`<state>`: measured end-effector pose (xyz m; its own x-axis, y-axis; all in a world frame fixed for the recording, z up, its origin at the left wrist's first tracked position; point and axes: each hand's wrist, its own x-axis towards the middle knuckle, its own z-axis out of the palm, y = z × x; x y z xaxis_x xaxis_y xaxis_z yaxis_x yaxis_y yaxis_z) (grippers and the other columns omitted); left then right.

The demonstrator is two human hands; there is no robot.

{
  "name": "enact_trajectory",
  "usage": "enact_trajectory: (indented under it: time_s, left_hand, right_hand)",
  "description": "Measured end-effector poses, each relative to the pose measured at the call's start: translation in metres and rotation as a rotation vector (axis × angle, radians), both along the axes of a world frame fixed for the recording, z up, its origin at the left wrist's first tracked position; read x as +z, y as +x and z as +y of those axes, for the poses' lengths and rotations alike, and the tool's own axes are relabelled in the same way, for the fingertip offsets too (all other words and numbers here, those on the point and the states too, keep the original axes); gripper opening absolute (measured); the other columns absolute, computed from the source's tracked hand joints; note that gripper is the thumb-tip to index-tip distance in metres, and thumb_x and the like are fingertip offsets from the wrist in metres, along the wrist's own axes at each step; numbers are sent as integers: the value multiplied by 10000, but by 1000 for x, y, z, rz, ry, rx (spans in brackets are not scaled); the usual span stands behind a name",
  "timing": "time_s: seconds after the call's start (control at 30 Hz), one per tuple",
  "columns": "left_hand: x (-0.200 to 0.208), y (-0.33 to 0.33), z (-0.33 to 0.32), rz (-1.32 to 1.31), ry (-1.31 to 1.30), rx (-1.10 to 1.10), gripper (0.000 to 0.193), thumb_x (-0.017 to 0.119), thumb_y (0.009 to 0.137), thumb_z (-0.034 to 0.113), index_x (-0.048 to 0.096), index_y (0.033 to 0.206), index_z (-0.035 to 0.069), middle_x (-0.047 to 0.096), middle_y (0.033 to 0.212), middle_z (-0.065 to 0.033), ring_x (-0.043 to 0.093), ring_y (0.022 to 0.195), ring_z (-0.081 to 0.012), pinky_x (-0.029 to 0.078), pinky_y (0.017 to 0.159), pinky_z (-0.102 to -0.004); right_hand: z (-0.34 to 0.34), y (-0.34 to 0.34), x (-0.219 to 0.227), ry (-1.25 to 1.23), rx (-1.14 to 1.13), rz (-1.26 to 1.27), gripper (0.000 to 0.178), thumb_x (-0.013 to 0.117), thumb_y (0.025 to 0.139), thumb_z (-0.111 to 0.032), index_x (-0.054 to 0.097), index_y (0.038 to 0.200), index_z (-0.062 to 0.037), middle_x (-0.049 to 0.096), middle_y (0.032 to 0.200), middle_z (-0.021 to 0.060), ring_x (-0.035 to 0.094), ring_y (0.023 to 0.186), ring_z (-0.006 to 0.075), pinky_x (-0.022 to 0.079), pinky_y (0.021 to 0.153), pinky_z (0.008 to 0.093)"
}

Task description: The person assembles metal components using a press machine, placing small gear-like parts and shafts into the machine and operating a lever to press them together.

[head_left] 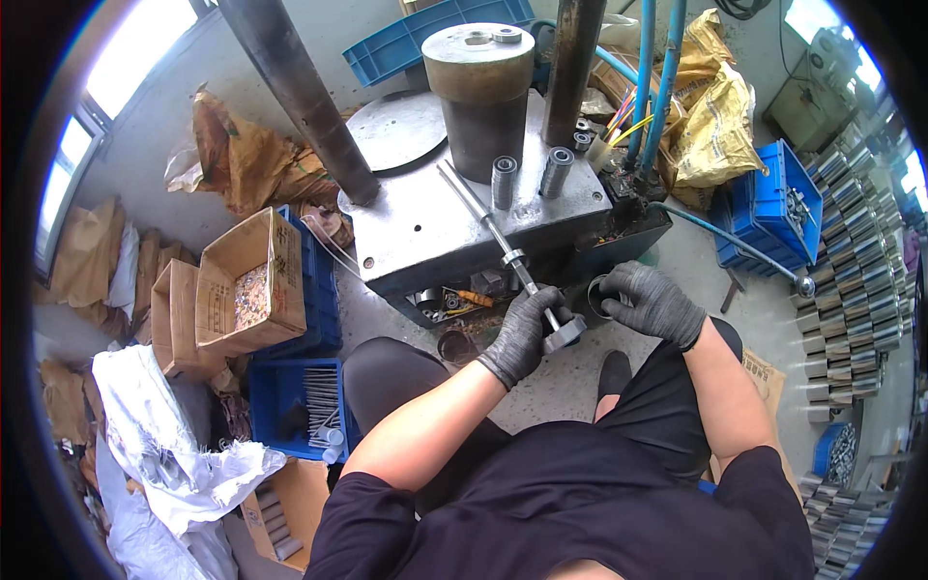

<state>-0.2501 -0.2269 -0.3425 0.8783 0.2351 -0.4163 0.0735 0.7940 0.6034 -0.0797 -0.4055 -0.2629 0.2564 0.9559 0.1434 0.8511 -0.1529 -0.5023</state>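
Note:
My left hand point(522, 333), in a dark grey glove, grips the near end of a long steel rod point(481, 217) that slopes up onto the grey press table point(416, 237). A small ring point(513, 257) sits on the rod, and a thick metal collar point(565, 334) is at its lower end by my fingers. My right hand point(652, 302), also gloved, holds a dark ring-shaped bearing point(597, 298) just right of the rod's end. Two short metal sleeves point(530, 176) stand upright on the table in front of the big press cylinder point(480, 92).
Cardboard boxes point(246, 285) of small parts and a blue bin point(300, 406) of metal pins sit to my left. Blue hoses point(650, 87), a blue crate point(773, 208) and rows of stacked metal parts point(851, 271) stand on the right. White bags point(164, 454) lie at lower left.

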Motion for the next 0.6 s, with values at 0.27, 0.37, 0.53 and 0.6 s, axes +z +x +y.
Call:
enact_trajectory:
  time_s: [0.27, 0.37, 0.53, 0.6]
  left_hand:
    - [13, 16, 16, 124, -22, 12, 188, 672, 928, 247, 628, 1029, 95, 657, 927, -78, 735, 839, -275, 638, 806, -514]
    - [18, 16, 28, 97, -20, 5, 232, 687, 922, 269, 619, 1067, 101, 653, 978, -71, 733, 865, -276, 633, 809, -540]
    - [2, 21, 31, 97, 246, 68, 167, 642, 971, 208, 601, 1063, 75, 655, 892, -82, 703, 758, -245, 639, 672, -424]
    - [-4, 21, 29, 84, 295, 80, 140, 626, 973, 161, 592, 1069, 65, 642, 844, -87, 685, 721, -224, 616, 605, -371]
  right_hand:
    - [-3, -2, -8, -235, 49, 15, 235, 716, 846, -145, 716, 1064, -56, 694, 1028, 175, 666, 988, 401, 551, 850, 475]
    - [-3, 0, -9, -358, 56, -26, 264, 701, 841, -164, 719, 1080, -51, 700, 1027, 189, 670, 990, 409, 551, 856, 482]
    - [-5, 0, -10, -365, 77, 3, 252, 668, 858, -226, 737, 1046, -74, 688, 1055, 163, 675, 1023, 382, 546, 900, 487]
    - [-5, 0, -10, -363, 67, 8, 247, 669, 860, -229, 736, 1040, -74, 687, 1049, 162, 675, 1021, 381, 545, 900, 487]
